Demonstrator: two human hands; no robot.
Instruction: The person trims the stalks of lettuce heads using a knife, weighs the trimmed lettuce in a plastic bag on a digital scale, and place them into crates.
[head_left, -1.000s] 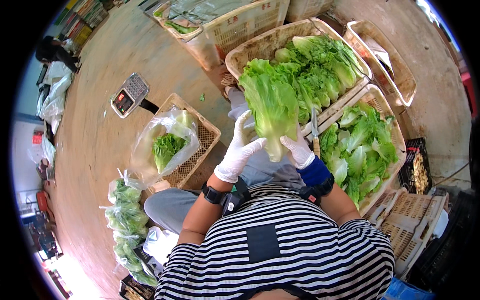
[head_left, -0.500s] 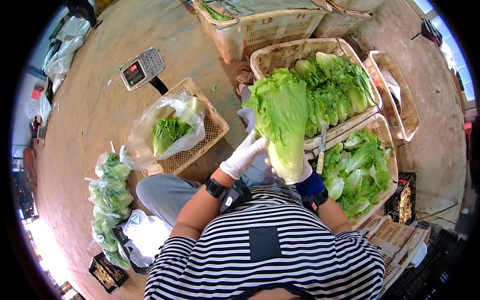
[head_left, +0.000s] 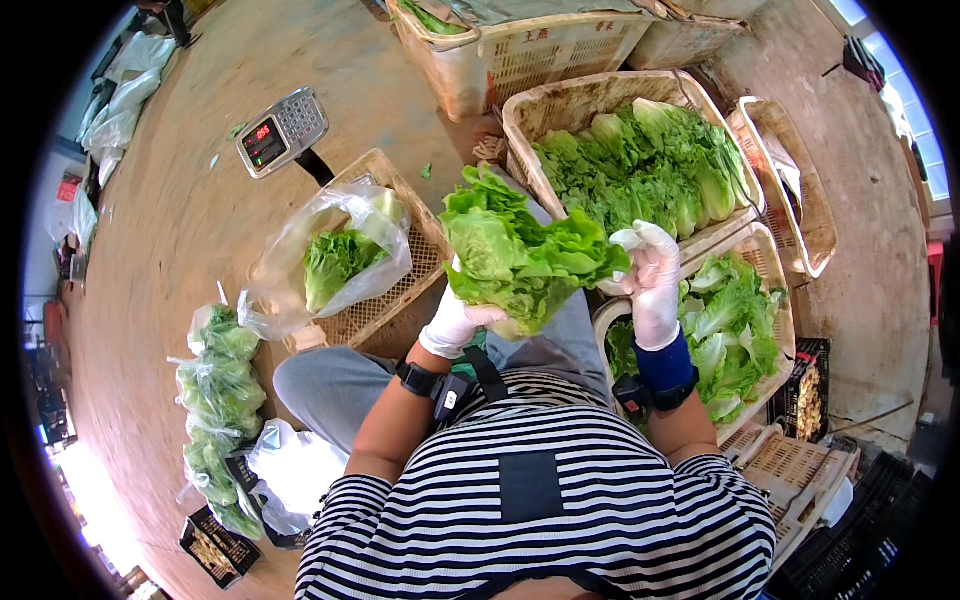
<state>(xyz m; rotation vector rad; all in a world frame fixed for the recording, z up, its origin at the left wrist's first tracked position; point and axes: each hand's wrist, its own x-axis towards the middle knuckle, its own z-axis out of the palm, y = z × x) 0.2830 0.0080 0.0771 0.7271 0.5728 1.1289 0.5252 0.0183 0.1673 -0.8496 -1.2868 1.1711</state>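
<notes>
My left hand (head_left: 460, 318), in a white glove, is wrapped round the base of a leafy green lettuce (head_left: 535, 255) above my lap. The lettuce tilts with its ruffled top facing up and toward the right. My right hand (head_left: 652, 285), gloved with a blue cuff at the wrist, is raised at the right edge of the lettuce. Its fingers are bent round the rim of an outer leaf, closed on it as far as shows. Behind the right hand, the spot between the two lettuce crates is hidden.
A large crate of lettuces (head_left: 520, 115) stands ahead right, with a crate of loose leaves (head_left: 785, 330) nearer. To the left, a scale display (head_left: 283, 132) rises beside a basket (head_left: 437, 245) bearing an open plastic bag (head_left: 285, 285) with lettuce inside. Bagged lettuces (head_left: 215, 385) lie at far left.
The lettuce has turned from lying lengthwise, base toward me, to showing its leafy top. My right hand has left its base and risen to the right edge. The knife on the crate is now hidden.
</notes>
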